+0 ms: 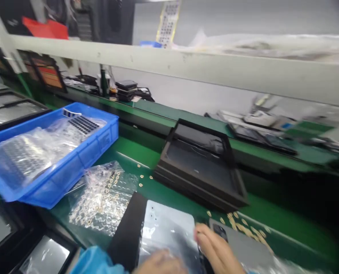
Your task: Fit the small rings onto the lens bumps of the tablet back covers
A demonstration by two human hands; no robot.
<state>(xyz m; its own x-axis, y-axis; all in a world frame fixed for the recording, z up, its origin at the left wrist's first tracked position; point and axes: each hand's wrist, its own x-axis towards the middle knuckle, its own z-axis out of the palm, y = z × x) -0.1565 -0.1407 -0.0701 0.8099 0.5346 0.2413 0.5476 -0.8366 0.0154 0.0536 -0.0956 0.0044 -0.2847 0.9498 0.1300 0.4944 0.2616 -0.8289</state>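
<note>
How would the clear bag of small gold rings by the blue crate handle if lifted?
The clear bag of gold rings looks floppy: it lies slumped and creased, so it would probably sag when lifted. The rings inside seem loose and may shift toward the low end. Similar rings lying on the green bench suggest they could roll if spilled.

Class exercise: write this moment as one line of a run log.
left hand: on silvery plastic film | right hand: beside grey panel | nearby: gold rings, blue crate
</note>
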